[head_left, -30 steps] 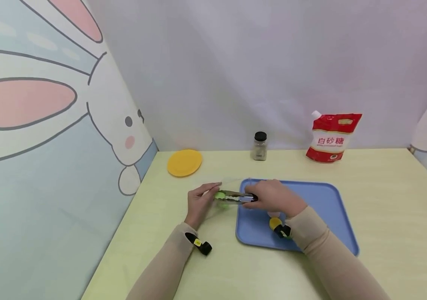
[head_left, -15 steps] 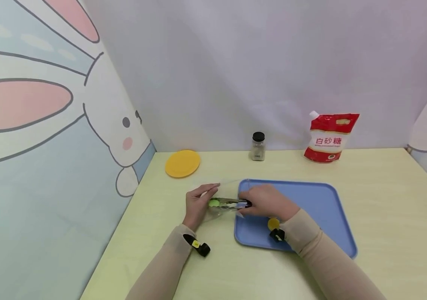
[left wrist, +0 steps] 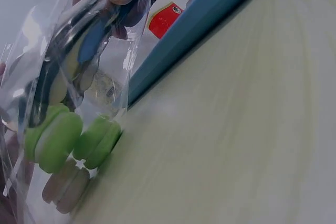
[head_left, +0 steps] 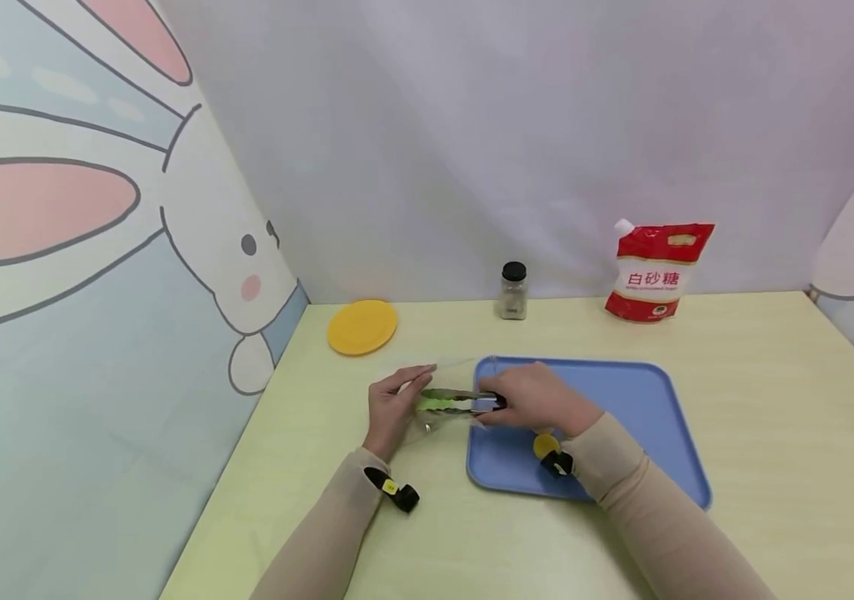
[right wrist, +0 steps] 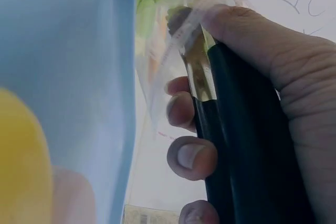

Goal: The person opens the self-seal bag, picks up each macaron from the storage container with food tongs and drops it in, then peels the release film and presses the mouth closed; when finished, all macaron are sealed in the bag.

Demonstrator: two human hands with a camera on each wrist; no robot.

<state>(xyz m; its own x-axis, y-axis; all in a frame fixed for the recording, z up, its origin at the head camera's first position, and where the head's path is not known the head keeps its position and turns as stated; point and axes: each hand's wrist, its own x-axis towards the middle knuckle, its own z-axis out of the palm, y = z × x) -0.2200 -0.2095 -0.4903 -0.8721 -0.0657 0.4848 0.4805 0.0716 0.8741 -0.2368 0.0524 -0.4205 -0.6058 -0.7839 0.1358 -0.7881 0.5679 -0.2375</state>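
Note:
My right hand (head_left: 535, 396) grips black-handled metal tongs (right wrist: 202, 72), thumb on one side and fingers curled on the other. Their tips reach into a clear plastic bag (left wrist: 131, 35). At its mouth, my left hand (head_left: 392, 408) pinches the bag's edge. Inside the bag, in the left wrist view, are a green macaron (left wrist: 55, 137) at the tong tips, a second green macaron (left wrist: 98, 141) beside it and a brownish macaron (left wrist: 65, 186) below. Whether the tongs still squeeze the first green one, I cannot tell.
Under my right hand lies a blue tray (head_left: 621, 400) bearing a yellow macaron (head_left: 546, 445) and a pinkish one (right wrist: 73, 198). Farther back are a yellow plate (head_left: 362, 327), a black-lidded jar (head_left: 514, 292) and a red-and-white sugar pouch (head_left: 655, 273).
The tongs have moved left and slightly down, deeper into the bag, with the green macaron at their tips. My left hand stays at the bag. The head view has shifted slightly.

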